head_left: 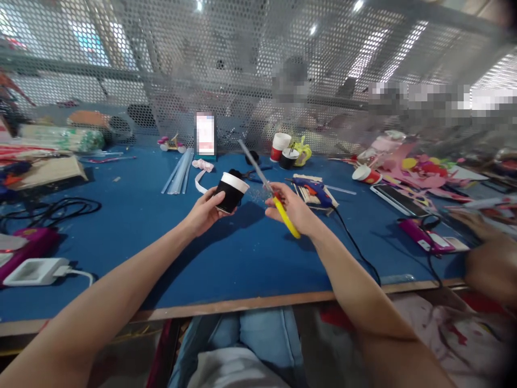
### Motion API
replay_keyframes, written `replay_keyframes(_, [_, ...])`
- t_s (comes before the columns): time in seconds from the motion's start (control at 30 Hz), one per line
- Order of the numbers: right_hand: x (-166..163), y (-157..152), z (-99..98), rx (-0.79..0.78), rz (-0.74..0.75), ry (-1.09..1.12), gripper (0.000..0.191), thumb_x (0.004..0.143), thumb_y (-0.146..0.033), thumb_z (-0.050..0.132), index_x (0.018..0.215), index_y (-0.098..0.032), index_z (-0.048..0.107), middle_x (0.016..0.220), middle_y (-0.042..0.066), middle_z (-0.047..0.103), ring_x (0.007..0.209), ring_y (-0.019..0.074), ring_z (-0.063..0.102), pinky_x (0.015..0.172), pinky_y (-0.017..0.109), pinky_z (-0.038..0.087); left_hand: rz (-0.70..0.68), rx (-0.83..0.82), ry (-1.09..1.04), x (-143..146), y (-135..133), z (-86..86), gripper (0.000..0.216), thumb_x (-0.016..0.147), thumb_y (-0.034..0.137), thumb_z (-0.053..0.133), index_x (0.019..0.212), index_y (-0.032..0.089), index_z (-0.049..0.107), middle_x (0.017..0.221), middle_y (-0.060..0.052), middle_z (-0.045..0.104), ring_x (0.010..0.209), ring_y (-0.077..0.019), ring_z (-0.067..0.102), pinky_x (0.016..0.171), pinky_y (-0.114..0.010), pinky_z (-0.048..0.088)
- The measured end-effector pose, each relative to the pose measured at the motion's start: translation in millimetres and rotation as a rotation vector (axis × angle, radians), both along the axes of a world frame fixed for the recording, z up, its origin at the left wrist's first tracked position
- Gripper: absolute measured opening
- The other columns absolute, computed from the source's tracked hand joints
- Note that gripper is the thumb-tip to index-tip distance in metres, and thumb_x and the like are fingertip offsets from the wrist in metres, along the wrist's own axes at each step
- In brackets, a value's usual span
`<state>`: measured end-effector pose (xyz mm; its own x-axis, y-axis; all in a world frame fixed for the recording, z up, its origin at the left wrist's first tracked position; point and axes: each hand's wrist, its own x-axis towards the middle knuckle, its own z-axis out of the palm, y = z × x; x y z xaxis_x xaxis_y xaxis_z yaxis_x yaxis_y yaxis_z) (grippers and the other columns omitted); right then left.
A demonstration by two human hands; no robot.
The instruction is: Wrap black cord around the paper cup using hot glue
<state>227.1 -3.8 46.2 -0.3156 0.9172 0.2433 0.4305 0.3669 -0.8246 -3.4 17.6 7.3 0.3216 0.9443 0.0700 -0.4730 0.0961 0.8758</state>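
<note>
My left hand (205, 211) is closed round a small black paper cup (230, 193) with a white rim, held tilted above the blue table (169, 242). My right hand (291, 207) grips a utility knife (270, 189) with a yellow handle; its long grey blade points up and to the left, passing just right of the cup without touching it. Both hands hover over the middle of the table.
A blue glue gun (314, 189) lies on wooden sticks behind my right hand, its black cord trailing to the front edge. Clear sticks (179, 172), a phone (205, 134), more cups (285, 151) and coloured paper scraps stand further back. Another person's hand (480, 223) is at the right.
</note>
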Motion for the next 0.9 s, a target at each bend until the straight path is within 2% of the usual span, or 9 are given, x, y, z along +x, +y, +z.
replay_keyframes(0.1, [2, -2, -11.2, 0.100, -0.066, -0.267, 0.072, 0.057, -0.044, 0.074, 0.117, -0.022, 0.041, 0.103, 0.007, 0.051, 0.090, 0.0214, 0.053, 0.080, 0.040, 0.047, 0.013, -0.037, 0.003, 1, -1, -0.1, 0.039, 0.070, 0.031, 0.067, 0.102, 0.012, 0.053, 0.088, -0.010, 0.065, 0.068, -0.0192, 0.066, 0.062, -0.031, 0.053])
replay_keyframes(0.27, [0, -4, -18.4, 0.269, -0.141, -0.436, 0.074, 0.054, -0.055, 0.073, 0.112, -0.019, 0.044, 0.100, 0.010, 0.049, 0.090, 0.0231, 0.050, 0.082, 0.041, 0.044, 0.012, -0.039, 0.014, 1, -2, -0.3, 0.043, 0.069, 0.033, 0.068, 0.104, 0.013, 0.052, 0.089, -0.010, 0.064, 0.069, -0.0208, 0.066, 0.059, -0.029, 0.053])
replay_keyframes(0.57, [-1, -2, -20.6, 0.399, -0.254, -0.544, 0.051, 0.067, -0.056, 0.063, 0.103, -0.021, 0.053, 0.085, 0.007, 0.052, 0.075, 0.0200, 0.052, 0.067, 0.034, 0.045, 0.039, 0.022, 0.064, 0, -3, -1.7, 0.043, 0.069, 0.031, 0.069, 0.106, 0.015, 0.052, 0.089, -0.007, 0.061, 0.069, -0.0160, 0.062, 0.061, -0.030, 0.052])
replay_keyframes(0.77, [-2, -6, -18.9, 0.394, -0.258, -0.597, 0.052, 0.071, -0.057, 0.058, 0.106, -0.019, 0.056, 0.081, 0.008, 0.053, 0.070, 0.0194, 0.051, 0.065, 0.033, 0.043, 0.052, 0.055, 0.082, -2, -3, -1.2, 0.043, 0.070, 0.031, 0.069, 0.106, 0.016, 0.052, 0.091, -0.007, 0.061, 0.068, -0.0147, 0.061, 0.061, -0.029, 0.050])
replay_keyframes(0.9, [-2, -6, -19.8, 0.384, -0.247, -0.578, 0.053, 0.071, -0.058, 0.057, 0.106, -0.019, 0.058, 0.076, 0.006, 0.052, 0.065, 0.0168, 0.049, 0.064, 0.031, 0.042, 0.038, 0.051, 0.089, -3, -1, -0.9, 0.041, 0.071, 0.033, 0.067, 0.106, 0.015, 0.053, 0.086, -0.006, 0.062, 0.064, -0.0142, 0.061, 0.059, -0.028, 0.049])
